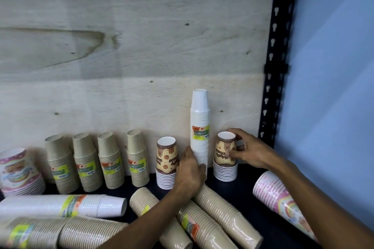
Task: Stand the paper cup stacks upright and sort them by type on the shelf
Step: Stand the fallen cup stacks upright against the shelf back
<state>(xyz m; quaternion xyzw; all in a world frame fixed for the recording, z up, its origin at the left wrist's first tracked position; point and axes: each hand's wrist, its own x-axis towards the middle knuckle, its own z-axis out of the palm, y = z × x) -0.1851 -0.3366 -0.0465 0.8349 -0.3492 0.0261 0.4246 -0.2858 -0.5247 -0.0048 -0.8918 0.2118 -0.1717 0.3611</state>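
A tall white cup stack (200, 119) stands upright against the wooden back panel; my left hand (190, 170) grips its lower part. My right hand (245, 149) holds a short brown patterned stack (225, 155) standing just right of it. A second brown patterned stack (167, 162) stands left of the white one. Several kraft stacks (113, 159) stand in a row further left, with a pink patterned stack (19, 170) at the far left. Lying flat on the dark shelf (244, 190) are a white stack (60, 205), several kraft stacks (222, 216) and a pink stack (283, 200).
The wooden back panel (141, 46) closes the rear. A black perforated shelf post (275, 66) stands at the right, with a blue wall (332, 87) beyond it. The lying stacks crowd the front of the shelf.
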